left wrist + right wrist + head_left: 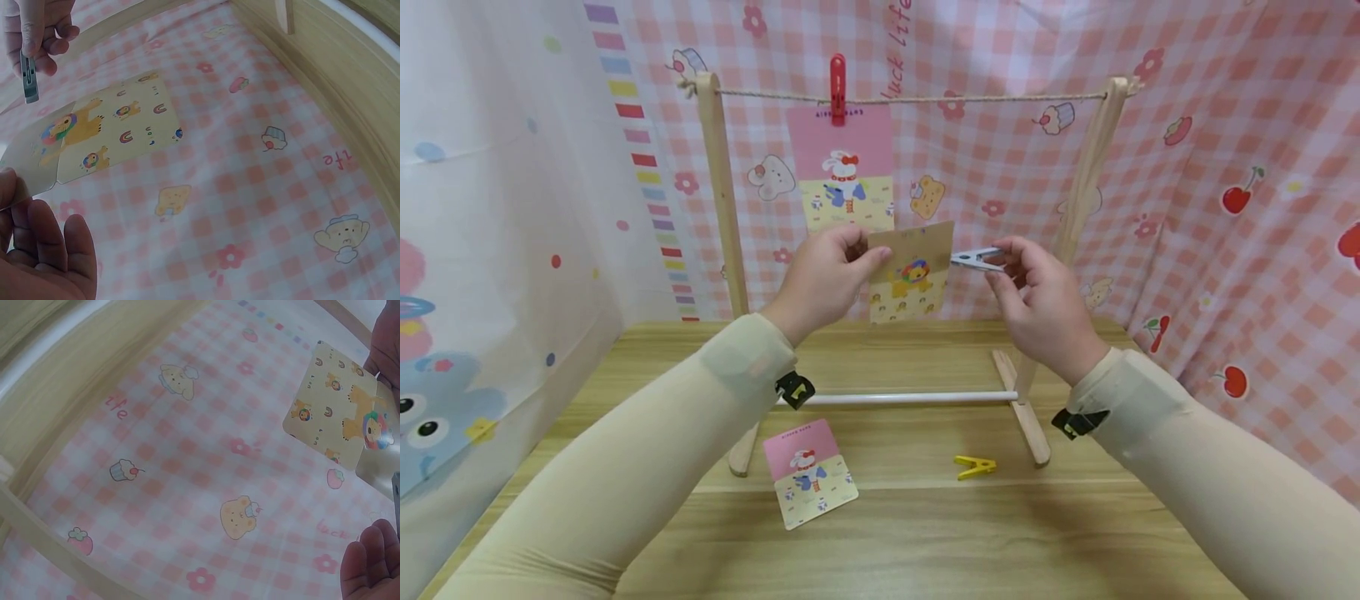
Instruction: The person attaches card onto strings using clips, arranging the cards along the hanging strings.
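Observation:
My left hand (827,279) pinches the left edge of a tan and yellow card with a lion on it (912,283), held up in front of the wooden rack. In my right hand (1041,300) is a grey clothespin (977,259), gripped by its handles, its tip close to the card's right edge. The left wrist view shows the lion card (106,125) folded along its middle, with the grey clothespin (29,78) beyond it. Above, a red clothespin (838,90) fastens a pink and yellow rabbit card (842,158) to the string (992,99).
A second rabbit card (810,475) lies on the wooden table (917,533), left of a yellow clothespin (975,467). The rack's posts (721,192) stand on wooden feet joined by a white bar (910,397). A pink checked cloth (1000,175) hangs behind.

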Demonstrator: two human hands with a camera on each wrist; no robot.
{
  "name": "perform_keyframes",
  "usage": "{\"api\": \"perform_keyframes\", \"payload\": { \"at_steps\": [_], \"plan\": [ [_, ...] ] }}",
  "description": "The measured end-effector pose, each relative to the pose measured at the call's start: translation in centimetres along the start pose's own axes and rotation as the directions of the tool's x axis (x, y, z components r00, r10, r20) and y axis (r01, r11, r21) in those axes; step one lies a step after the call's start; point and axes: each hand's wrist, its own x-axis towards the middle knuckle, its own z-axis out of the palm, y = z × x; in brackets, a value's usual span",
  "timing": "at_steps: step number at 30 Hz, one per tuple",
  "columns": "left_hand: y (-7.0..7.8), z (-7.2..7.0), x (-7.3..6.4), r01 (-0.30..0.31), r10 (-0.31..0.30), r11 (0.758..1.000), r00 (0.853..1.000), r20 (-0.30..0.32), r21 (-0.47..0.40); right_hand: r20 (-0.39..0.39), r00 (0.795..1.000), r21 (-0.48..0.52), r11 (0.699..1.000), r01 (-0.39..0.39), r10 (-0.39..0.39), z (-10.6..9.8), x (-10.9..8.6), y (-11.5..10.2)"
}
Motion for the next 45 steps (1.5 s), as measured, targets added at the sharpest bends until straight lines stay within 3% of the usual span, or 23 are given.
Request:
{"api": "perform_keyframes", "payload": {
  "at_steps": [20,45],
  "plan": [
    [1.6,-0.8,1.0,-0.039,0.039,0.999,0.999,-0.024,-0.008,-0.040,0.999,-0.003,1.000,0.004,-0.004,-0.9,1.4,-1.2],
    [3.5,-1.5,2.1,-0.033,0.033,0.999,0.999,-0.031,0.017,-0.087,0.996,-0.036,0.999,0.002,-0.006,-1.9,3.2,-2.4]
  ]
}}
